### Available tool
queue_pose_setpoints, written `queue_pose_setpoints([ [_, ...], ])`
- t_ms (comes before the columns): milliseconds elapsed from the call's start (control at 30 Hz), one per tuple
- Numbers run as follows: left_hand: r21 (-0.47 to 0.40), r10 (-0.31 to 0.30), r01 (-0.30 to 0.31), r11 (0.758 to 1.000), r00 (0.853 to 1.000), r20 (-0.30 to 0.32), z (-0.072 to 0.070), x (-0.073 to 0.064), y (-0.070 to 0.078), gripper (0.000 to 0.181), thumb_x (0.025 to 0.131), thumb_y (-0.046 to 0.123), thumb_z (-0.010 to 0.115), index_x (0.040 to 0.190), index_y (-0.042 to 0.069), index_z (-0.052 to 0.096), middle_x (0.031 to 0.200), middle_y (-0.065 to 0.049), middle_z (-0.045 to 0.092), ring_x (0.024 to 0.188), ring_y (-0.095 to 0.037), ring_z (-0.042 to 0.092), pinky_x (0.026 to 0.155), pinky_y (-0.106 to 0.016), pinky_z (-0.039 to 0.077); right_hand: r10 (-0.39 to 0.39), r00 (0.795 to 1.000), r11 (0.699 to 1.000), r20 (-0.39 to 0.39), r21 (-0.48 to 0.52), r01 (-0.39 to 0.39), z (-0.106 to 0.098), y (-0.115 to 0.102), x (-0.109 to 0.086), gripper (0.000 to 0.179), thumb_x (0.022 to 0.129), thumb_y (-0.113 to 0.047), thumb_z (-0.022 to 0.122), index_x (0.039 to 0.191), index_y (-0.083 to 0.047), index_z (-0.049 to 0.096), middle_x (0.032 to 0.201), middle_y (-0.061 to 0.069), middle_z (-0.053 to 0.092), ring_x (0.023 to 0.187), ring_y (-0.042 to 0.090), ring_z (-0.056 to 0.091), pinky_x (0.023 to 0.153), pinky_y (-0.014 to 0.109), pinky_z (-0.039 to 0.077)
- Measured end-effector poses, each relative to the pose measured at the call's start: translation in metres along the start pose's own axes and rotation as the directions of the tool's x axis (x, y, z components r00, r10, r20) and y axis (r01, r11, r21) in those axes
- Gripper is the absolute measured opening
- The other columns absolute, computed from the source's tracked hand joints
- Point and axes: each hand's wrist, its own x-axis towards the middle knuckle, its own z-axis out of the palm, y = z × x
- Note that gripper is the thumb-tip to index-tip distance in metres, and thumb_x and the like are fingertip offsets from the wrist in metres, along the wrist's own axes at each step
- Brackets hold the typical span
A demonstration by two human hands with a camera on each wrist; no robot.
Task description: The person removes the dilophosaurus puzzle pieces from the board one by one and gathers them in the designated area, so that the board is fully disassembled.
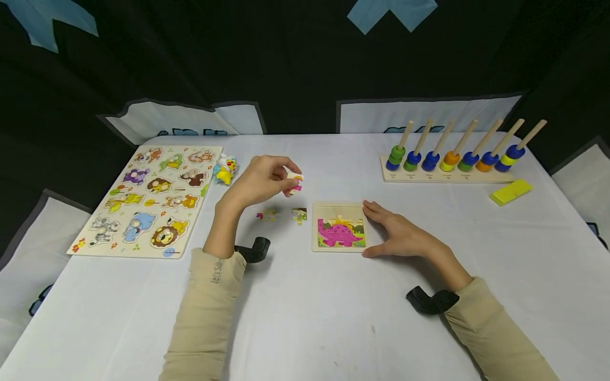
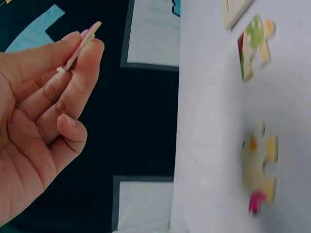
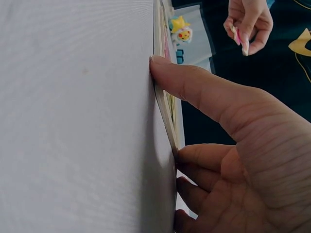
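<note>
My left hand [image 1: 267,180] is raised above the table, pinching a pink-and-white jigsaw piece [image 1: 295,183] between thumb and fingers. In the left wrist view that jigsaw piece [image 2: 82,46] shows nearly edge-on. Two loose jigsaw pieces lie below it: a green-and-brown piece [image 1: 299,215] and a pale yellow piece with a pink tip [image 1: 268,214]. Right of them sits a square wooden puzzle tray [image 1: 315,227] with a pink dinosaur picture [image 1: 339,234]. My right hand [image 1: 400,233] holds the tray's right side, thumb at the near corner and fingertips at the far one.
At the left lies a big animal peg board [image 1: 119,211], with a small yellow-and-blue toy figure [image 1: 225,169] beside it. A wooden peg rack with coloured rings [image 1: 429,177] stands at the back right. Before it lies a yellow block [image 1: 511,192] on the white-covered table [image 1: 305,317].
</note>
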Motion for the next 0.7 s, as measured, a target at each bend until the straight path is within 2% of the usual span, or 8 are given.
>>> queue_pose_setpoints([
  [100,0.003,-0.017,0.018,1.000,0.999,-0.041,-0.007,-0.007,-0.003,0.019,0.088,0.016,0.069,0.105,0.009,0.066,0.071,-0.005,0.069,0.067,-0.018,0.064,0.072,-0.032,0.045,0.001,1.000,1.000,0.000,0.000,-0.001,0.000,0.000,0.000,0.099,0.074,-0.035,0.080,0.149,0.002,0.026,0.160,0.016,0.015,0.148,0.037,0.012,0.115,0.056,0.020],
  [200,-0.006,-0.041,0.040,0.999,0.997,-0.073,-0.014,-0.015,-0.008,0.019,0.087,0.016,0.070,0.104,0.009,0.066,0.072,-0.006,0.070,0.067,-0.017,0.066,0.074,-0.032,0.044,-0.003,1.000,1.000,0.000,0.005,0.003,0.000,0.000,0.000,0.099,0.075,-0.035,0.080,0.149,0.002,0.026,0.160,0.016,0.015,0.148,0.037,0.012,0.115,0.056,0.020],
  [433,-0.020,-0.105,0.104,0.994,0.986,-0.127,-0.026,-0.031,-0.027,0.020,0.088,0.019,0.069,0.105,0.010,0.065,0.074,-0.006,0.070,0.067,-0.014,0.068,0.077,-0.032,0.044,-0.017,1.000,1.000,0.002,0.007,0.017,0.000,0.001,-0.001,0.099,0.075,-0.038,0.079,0.148,0.004,0.028,0.160,0.017,0.016,0.147,0.038,0.013,0.114,0.057,0.020],
  [567,-0.005,-0.126,0.127,0.992,0.982,-0.140,-0.031,-0.039,-0.037,0.022,0.088,0.019,0.069,0.106,0.008,0.064,0.074,-0.007,0.070,0.072,-0.021,0.069,0.076,-0.032,0.042,-0.023,1.000,1.000,-0.002,0.003,0.023,0.000,0.001,-0.001,0.099,0.075,-0.038,0.080,0.148,0.004,0.028,0.159,0.018,0.017,0.147,0.039,0.014,0.114,0.057,0.021],
  [700,-0.003,-0.174,0.175,0.984,0.975,-0.139,-0.035,-0.046,-0.046,0.022,0.088,0.019,0.069,0.106,0.008,0.063,0.072,-0.006,0.070,0.078,-0.027,0.070,0.077,-0.032,0.040,-0.014,1.000,1.000,-0.004,0.004,0.014,0.000,0.001,-0.001,0.098,0.075,-0.036,0.080,0.148,0.004,0.028,0.160,0.017,0.016,0.147,0.038,0.013,0.114,0.057,0.021],
])
